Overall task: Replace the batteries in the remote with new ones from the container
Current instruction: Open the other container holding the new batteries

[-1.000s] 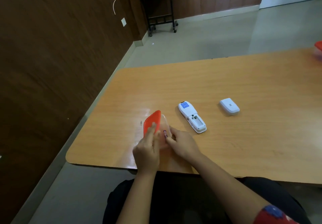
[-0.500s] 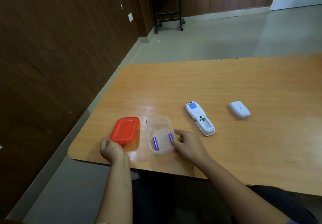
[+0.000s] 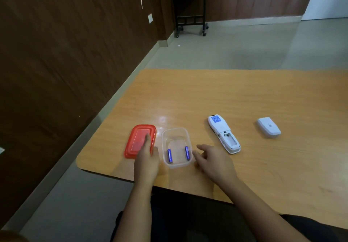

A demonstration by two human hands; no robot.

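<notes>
Two batteries [image 3: 170, 155] lie in the open tub [image 3: 176, 163]; spread right hand [image 3: 212, 161] hovers near to grab one, left hand [image 3: 146, 160] flat on the lid [image 3: 138, 138].

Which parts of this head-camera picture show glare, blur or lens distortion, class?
Head view: a bright glare patch sits on the table just beyond the red lid and clear container; the right hand looks softly blurred, its fingers smeared; the wide lens bows the table's edges, and the wood wall at left is dim.
</notes>
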